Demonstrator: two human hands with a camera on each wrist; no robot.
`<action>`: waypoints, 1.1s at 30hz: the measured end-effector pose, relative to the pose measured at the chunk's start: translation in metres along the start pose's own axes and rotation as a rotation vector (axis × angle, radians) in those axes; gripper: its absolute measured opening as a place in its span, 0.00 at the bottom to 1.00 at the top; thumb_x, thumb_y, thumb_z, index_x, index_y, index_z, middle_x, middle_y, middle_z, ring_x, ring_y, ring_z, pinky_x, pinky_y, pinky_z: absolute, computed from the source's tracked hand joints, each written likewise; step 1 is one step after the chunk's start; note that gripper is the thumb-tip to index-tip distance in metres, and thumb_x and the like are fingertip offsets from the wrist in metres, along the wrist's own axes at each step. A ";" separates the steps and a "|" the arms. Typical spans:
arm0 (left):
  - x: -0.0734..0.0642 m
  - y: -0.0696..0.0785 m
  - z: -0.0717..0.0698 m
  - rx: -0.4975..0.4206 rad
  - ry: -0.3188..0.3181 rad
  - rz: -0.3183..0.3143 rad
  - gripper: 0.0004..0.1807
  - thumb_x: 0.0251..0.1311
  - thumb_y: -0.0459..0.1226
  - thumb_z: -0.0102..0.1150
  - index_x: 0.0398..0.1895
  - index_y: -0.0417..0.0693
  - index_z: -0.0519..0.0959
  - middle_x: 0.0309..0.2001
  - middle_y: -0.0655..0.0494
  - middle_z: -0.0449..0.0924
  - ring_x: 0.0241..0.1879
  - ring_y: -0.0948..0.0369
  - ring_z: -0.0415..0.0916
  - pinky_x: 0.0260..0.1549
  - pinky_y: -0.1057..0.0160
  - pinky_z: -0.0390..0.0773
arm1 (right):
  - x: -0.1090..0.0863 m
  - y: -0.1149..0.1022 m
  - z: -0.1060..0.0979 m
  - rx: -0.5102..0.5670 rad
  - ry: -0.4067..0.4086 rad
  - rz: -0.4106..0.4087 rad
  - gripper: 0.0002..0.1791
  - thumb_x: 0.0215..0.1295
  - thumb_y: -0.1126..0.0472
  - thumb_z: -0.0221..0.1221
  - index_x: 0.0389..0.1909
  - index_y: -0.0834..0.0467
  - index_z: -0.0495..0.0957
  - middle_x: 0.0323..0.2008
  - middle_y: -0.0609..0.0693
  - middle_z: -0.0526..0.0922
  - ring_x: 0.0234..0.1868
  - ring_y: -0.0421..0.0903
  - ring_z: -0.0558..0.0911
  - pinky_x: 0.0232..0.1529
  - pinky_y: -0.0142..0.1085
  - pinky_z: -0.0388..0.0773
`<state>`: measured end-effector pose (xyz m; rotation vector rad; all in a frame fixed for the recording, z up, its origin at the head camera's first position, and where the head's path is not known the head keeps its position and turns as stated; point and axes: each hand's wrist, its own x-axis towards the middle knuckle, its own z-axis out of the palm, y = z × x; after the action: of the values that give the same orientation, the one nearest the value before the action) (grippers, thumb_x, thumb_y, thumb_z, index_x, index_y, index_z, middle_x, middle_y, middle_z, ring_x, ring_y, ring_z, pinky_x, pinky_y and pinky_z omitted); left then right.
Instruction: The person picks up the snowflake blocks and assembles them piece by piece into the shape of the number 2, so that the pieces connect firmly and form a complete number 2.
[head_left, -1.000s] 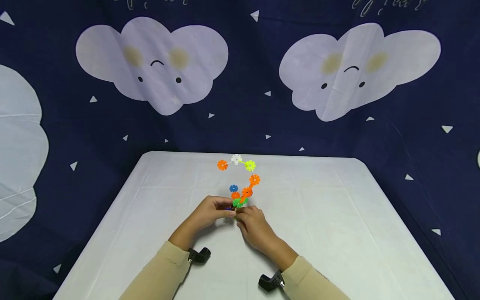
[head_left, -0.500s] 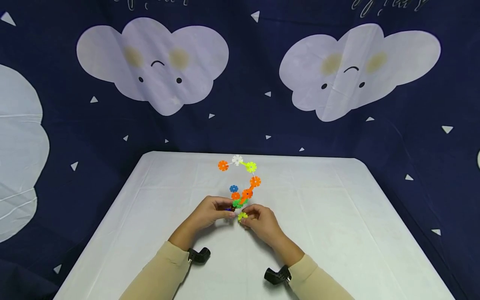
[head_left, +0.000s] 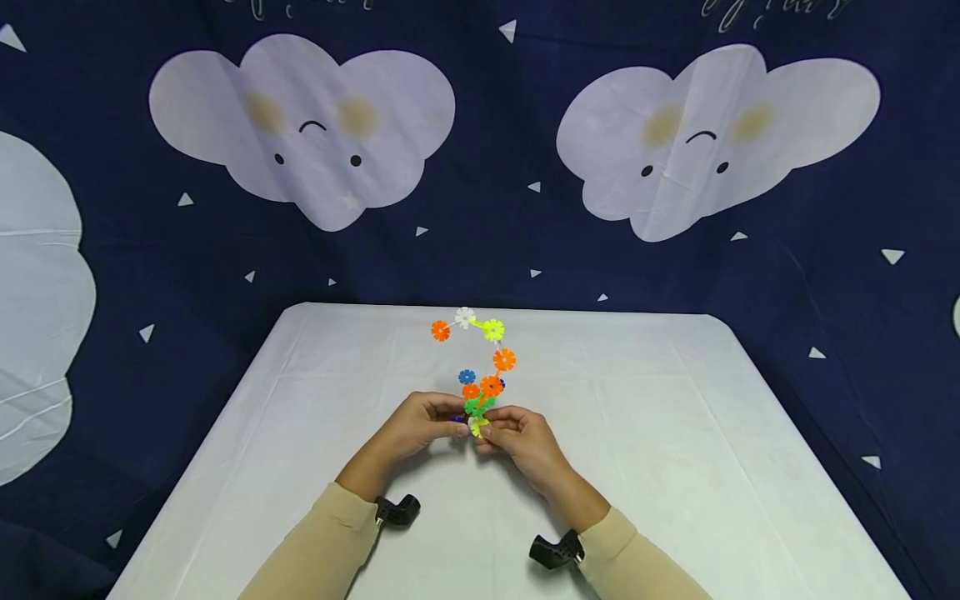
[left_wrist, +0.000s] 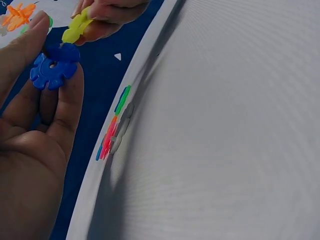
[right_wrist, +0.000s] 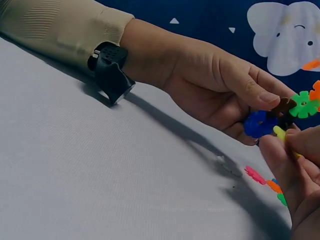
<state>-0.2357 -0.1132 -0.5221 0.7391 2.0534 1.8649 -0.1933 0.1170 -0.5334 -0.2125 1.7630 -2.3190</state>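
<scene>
In the head view my left hand (head_left: pixel 420 425) grips the lower end of a chain of plastic snowflake discs. A curved arm of orange, yellow and white discs (head_left: pixel 465 317) rises from it, with a green disc (head_left: pixel 474 407) near the fingers. My left thumb and fingers hold a blue snowflake disc (left_wrist: pixel 54 67), seen in the left wrist view; a brown one (right_wrist: pixel 284 106) sits by the thumb. From the right, my right hand (head_left: pixel 525 437) pinches a yellow snowflake disc (left_wrist: pixel 76 26), its edge right at the joined discs. Fingers hide part of the joint.
A row of pink, orange and green discs (right_wrist: pixel 255 175) shows low over the white table (head_left: pixel 637 467), below the hands. Behind the table hangs a dark blue cloth (head_left: pixel 487 242) with printed clouds. Black wrist cameras (head_left: pixel 557 551) sit on both sleeves.
My right hand drew back to the right, bringing the yellow disc into sight, then returned it leftward against the chain, turned more edge-on. The chain's top has shifted slightly left. My left hand stays put.
</scene>
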 end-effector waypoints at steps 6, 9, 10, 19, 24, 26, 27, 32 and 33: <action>-0.001 0.000 0.000 -0.011 0.003 0.010 0.20 0.62 0.25 0.73 0.56 0.28 0.83 0.53 0.41 0.86 0.54 0.50 0.84 0.52 0.60 0.83 | -0.001 -0.002 0.002 0.010 -0.008 -0.018 0.18 0.68 0.79 0.63 0.56 0.82 0.74 0.42 0.67 0.86 0.37 0.51 0.90 0.45 0.44 0.87; -0.001 0.001 0.000 -0.011 0.008 0.016 0.20 0.61 0.25 0.73 0.56 0.28 0.83 0.52 0.42 0.86 0.53 0.49 0.84 0.52 0.60 0.83 | -0.002 -0.003 0.001 0.002 -0.040 -0.034 0.20 0.67 0.80 0.63 0.57 0.82 0.74 0.44 0.70 0.85 0.40 0.52 0.90 0.47 0.46 0.86; -0.001 0.001 0.000 -0.011 0.011 0.019 0.19 0.61 0.25 0.73 0.56 0.28 0.83 0.52 0.42 0.86 0.53 0.49 0.83 0.52 0.60 0.83 | -0.003 -0.003 0.001 -0.001 -0.052 -0.040 0.20 0.66 0.80 0.63 0.58 0.82 0.73 0.45 0.70 0.85 0.41 0.53 0.90 0.48 0.46 0.86; -0.001 0.000 0.000 -0.038 0.012 0.041 0.19 0.61 0.23 0.73 0.55 0.26 0.83 0.50 0.40 0.87 0.52 0.38 0.82 0.47 0.62 0.84 | -0.003 -0.004 -0.002 -0.020 -0.079 -0.050 0.21 0.66 0.80 0.64 0.58 0.83 0.73 0.45 0.72 0.85 0.40 0.52 0.90 0.48 0.45 0.86; -0.001 -0.001 0.000 -0.039 0.005 0.024 0.19 0.60 0.22 0.72 0.55 0.27 0.83 0.49 0.40 0.87 0.49 0.45 0.84 0.46 0.62 0.85 | -0.003 -0.005 -0.002 -0.024 -0.102 -0.038 0.20 0.66 0.80 0.63 0.57 0.83 0.74 0.46 0.71 0.85 0.40 0.50 0.90 0.47 0.43 0.86; -0.002 -0.001 0.000 -0.035 0.003 0.017 0.19 0.60 0.21 0.72 0.55 0.27 0.83 0.49 0.40 0.87 0.48 0.48 0.84 0.45 0.61 0.85 | -0.003 -0.004 -0.002 -0.016 -0.112 -0.029 0.20 0.67 0.80 0.63 0.57 0.83 0.74 0.46 0.71 0.85 0.41 0.51 0.90 0.48 0.44 0.86; -0.002 -0.001 0.000 -0.036 0.000 0.015 0.20 0.60 0.21 0.72 0.56 0.27 0.83 0.49 0.40 0.87 0.48 0.49 0.84 0.45 0.61 0.85 | -0.003 -0.004 -0.002 -0.015 -0.113 -0.024 0.20 0.67 0.80 0.63 0.58 0.83 0.73 0.47 0.71 0.85 0.41 0.51 0.90 0.48 0.44 0.86; -0.002 -0.002 0.001 -0.020 -0.001 0.017 0.22 0.57 0.21 0.74 0.56 0.28 0.83 0.50 0.41 0.87 0.48 0.49 0.85 0.46 0.59 0.85 | -0.002 -0.002 -0.004 0.023 -0.102 0.009 0.20 0.68 0.81 0.61 0.59 0.83 0.72 0.48 0.70 0.85 0.44 0.52 0.89 0.49 0.45 0.85; -0.002 -0.002 0.001 -0.013 0.001 0.016 0.22 0.57 0.21 0.75 0.56 0.28 0.83 0.50 0.41 0.87 0.48 0.49 0.85 0.46 0.59 0.85 | -0.002 -0.002 -0.005 0.029 -0.095 0.015 0.20 0.68 0.81 0.61 0.59 0.83 0.72 0.48 0.69 0.85 0.44 0.52 0.89 0.50 0.45 0.85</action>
<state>-0.2335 -0.1131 -0.5241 0.7545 2.0398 1.8856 -0.1929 0.1222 -0.5327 -0.2989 1.6794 -2.2826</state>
